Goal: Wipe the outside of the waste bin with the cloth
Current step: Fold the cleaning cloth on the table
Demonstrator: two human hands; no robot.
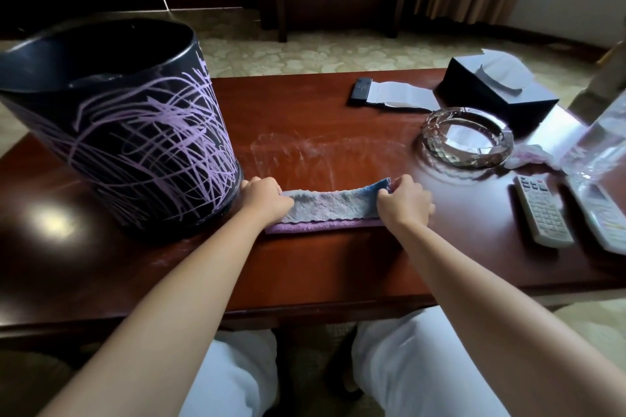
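Blue-grey terry cloth [330,208] with purple edge lies folded in a strip on the reddish-brown wooden table [338,274], centre of view. Left hand [266,198] grips its left end, fingers curled over the fabric; right hand [404,201] pinches the right end, lifted slightly off the table. Round black waste bin [128,135] with purple scribble lines stands upright at 9 o'clock from the cloth, its base just beside the left hand. Clear glass ashtray [467,137] at 2 o'clock, white remote control [540,210] at 3 o'clock, dark tissue box [498,91] further at 1 o'clock.
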